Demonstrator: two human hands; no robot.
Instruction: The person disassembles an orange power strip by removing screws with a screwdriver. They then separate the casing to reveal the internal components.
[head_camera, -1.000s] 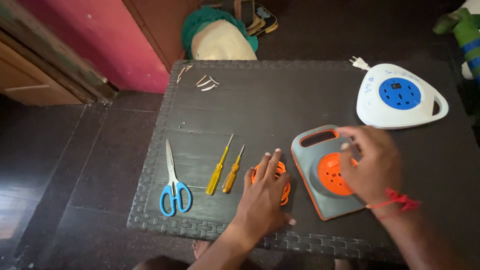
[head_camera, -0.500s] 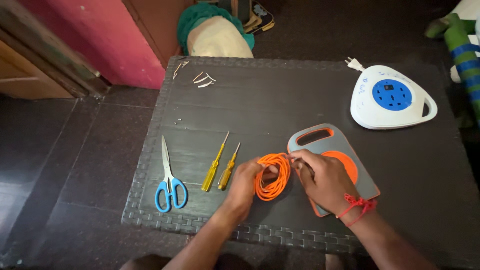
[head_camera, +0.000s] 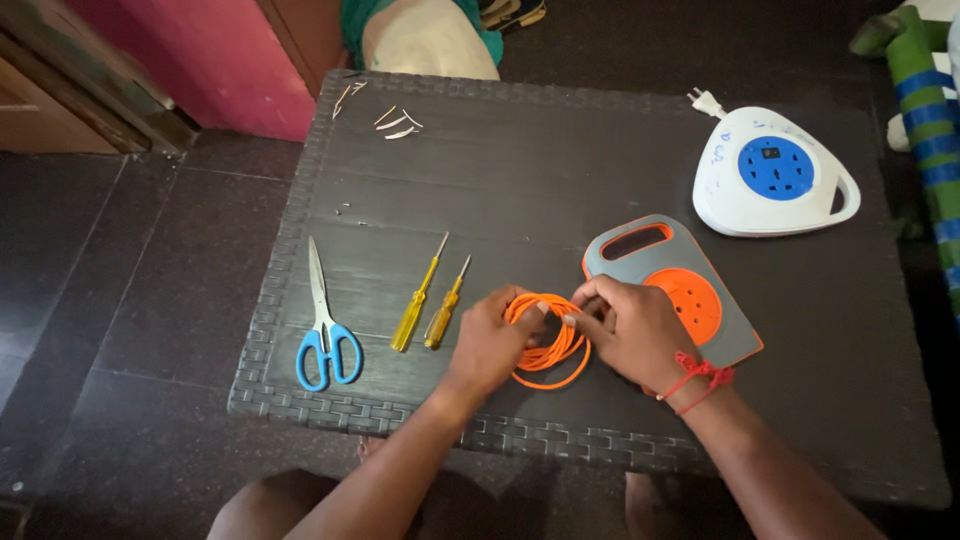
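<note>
Near the front edge of the dark table (head_camera: 620, 180) we hold a coil of orange wire (head_camera: 548, 350) with both hands. Our left hand (head_camera: 490, 340) pinches its left side and our right hand (head_camera: 630, 330) pinches its right side — the coil sits between them. Just right of our right hand lies a grey and orange reel case (head_camera: 700, 300), partly hidden by that hand. Left of the coil lie two yellow screwdrivers (head_camera: 425, 300) and blue scissors (head_camera: 325, 320). Far right sits a white and blue socket box (head_camera: 775, 175). Small bits (head_camera: 395, 120) at the far left edge are too tiny to tell — maybe metal. Our fingertips are hard to see behind the wire.
</note>
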